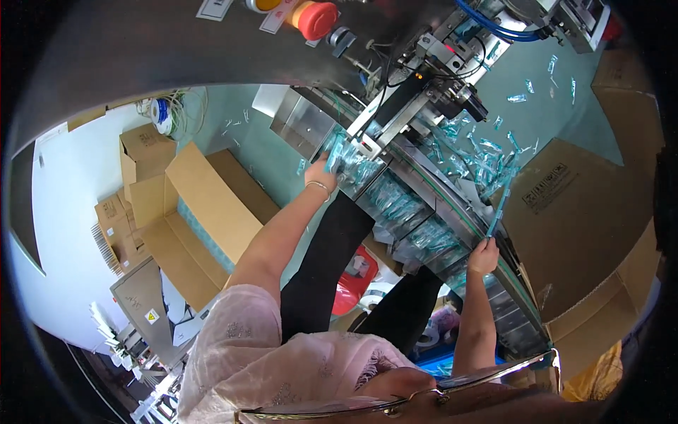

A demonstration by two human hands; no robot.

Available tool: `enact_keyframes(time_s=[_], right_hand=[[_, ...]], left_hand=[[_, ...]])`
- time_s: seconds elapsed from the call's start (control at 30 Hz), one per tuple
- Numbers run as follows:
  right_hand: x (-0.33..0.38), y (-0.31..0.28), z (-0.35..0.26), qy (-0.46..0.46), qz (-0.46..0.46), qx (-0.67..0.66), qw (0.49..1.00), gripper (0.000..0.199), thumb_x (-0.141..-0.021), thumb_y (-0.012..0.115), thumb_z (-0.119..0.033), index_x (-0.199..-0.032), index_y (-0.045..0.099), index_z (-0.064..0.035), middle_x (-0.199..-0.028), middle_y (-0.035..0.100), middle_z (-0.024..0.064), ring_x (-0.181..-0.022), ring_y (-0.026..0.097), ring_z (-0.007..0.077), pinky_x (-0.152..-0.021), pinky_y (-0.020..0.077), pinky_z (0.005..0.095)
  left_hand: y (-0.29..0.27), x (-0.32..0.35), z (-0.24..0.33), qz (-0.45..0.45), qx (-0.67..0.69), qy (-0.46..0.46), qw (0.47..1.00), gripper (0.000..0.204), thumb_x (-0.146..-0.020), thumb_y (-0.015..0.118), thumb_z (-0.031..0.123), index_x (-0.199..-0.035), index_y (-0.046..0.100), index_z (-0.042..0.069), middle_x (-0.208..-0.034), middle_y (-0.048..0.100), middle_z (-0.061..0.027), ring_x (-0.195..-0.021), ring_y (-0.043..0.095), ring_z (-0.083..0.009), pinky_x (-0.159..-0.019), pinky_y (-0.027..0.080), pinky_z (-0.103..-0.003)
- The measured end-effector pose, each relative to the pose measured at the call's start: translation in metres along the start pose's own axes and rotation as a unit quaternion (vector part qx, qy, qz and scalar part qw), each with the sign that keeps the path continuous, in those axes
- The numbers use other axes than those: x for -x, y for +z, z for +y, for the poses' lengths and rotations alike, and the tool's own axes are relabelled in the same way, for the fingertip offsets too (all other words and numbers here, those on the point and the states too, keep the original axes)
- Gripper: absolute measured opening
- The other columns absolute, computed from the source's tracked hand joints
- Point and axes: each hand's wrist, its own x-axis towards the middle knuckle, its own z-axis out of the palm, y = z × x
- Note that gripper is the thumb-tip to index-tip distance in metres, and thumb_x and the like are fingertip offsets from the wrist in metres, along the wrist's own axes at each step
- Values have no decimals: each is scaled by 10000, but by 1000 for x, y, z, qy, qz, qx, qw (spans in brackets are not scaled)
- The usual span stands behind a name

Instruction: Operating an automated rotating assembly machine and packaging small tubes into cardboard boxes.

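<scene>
My left hand (pixel 322 174) is at the far end of a row of metal bins, its fingers closed on small teal-and-clear packets (pixel 336 152); the fingertips are partly hidden. Several like packets (pixel 395 196) fill the bins beside it. On the right, my right hand (pixel 484 256) is closed around the lower end of a long, slim teal strip (pixel 500 207), apparently packets joined end to end. The strip slants up over the conveyor rail (pixel 452 201) toward a heap of loose packets (pixel 484 164).
A machine head (pixel 452 78) with cables spans the conveyor. A red button (pixel 317 20) sits on the dark panel above. An open carton (pixel 191 226) stands at left, a large cardboard box (pixel 579 219) at right. A red container (pixel 355 281) is between my legs.
</scene>
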Motion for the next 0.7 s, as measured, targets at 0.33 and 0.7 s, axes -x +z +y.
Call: enact_keyframes(time_s=[0.33, 0.7], right_hand=[[-1, -3, 1, 9, -41, 18, 999, 231, -799, 439, -282, -769, 529, -71, -698, 531, 158, -700, 501, 357, -558, 380, 483], [-1, -3, 0, -1, -40, 13, 999, 248, -803, 441, -294, -770, 528, -64, -730, 541, 166, -717, 508, 356, -569, 393, 473]], left_hand=[[-22, 26, -32, 40, 21, 171, 984, 244, -715, 505, 40, -940, 593, 73, -1061, 544, -122, -865, 570, -297, -730, 474, -350], [-36, 60, -41, 212, 126, 248, 937, 306, -654, 598, -7, -956, 593, 42, -991, 577, -118, -789, 584, -274, -704, 478, -330]])
